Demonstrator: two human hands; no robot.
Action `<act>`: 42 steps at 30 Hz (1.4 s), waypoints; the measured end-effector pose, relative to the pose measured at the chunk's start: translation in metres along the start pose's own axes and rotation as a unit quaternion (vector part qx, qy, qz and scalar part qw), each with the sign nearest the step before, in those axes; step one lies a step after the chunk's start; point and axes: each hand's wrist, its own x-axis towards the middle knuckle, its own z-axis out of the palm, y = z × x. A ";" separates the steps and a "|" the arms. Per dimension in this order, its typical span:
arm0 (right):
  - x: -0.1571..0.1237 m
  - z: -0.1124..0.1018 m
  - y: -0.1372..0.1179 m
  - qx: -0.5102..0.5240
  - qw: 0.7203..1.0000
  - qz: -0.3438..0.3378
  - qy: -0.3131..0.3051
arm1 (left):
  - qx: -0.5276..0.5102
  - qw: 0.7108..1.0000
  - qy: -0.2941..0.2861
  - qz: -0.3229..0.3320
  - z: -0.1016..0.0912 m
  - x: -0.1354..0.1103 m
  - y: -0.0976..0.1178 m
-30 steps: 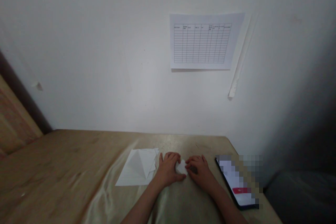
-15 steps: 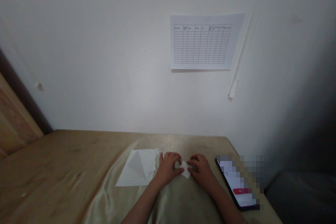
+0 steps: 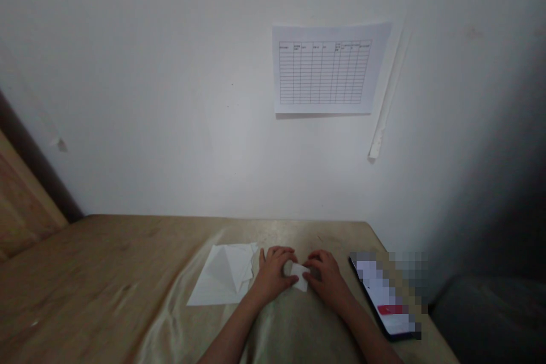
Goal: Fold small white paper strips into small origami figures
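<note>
Head view, left to right. A wooden panel (image 3: 29, 199) stands at the far left, beside a table (image 3: 94, 278) covered with a tan, glossy cloth. On the cloth lies a stack of white sheets (image 3: 215, 281); a crease runs across the top sheet, and the right edges are uneven.

The left hand (image 3: 272, 276) rests just right of the stack, with the forearm crossing in front of the stack's lower right corner. Its fingers are curved, with a gap between index finger and thumb; the thumb tip meets the left side of a small folded paper (image 3: 301, 278). A firm grip cannot be confirmed.

The folded paper lies between the two hands, tilted, with its lower corner projecting below both thumbs. The right hand (image 3: 327, 276) is positioned on the opposite side. Its fingers are bent, and the index and thumb tips meet the paper's right edge; whether they pinch it cannot be told.

Above, a printed table sheet (image 3: 326, 77) is fixed to the wall (image 3: 149, 85). Well apart from the right hand, a phone (image 3: 401, 324) lies with its screen lit and partly pixelated.
</note>
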 end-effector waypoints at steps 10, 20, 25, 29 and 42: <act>0.002 0.010 0.006 0.043 0.995 -0.051 0.077 | -0.026 0.999 0.018 0.013 0.002 0.003 0.002; 0.006 -0.002 0.013 -0.021 0.967 -0.120 0.226 | -0.022 0.995 0.082 0.044 0.007 0.005 -0.006; 0.001 -0.005 0.006 -0.068 0.970 -0.128 0.195 | -0.013 0.996 0.088 0.027 0.008 0.004 -0.007; 0.000 -0.001 0.007 -0.059 0.985 -0.119 0.110 | -0.002 0.997 0.078 0.015 0.006 0.002 -0.004; 0.003 0.002 0.013 0.004 0.997 -0.076 0.015 | 0.033 0.999 0.032 0.024 -0.004 -0.004 0.009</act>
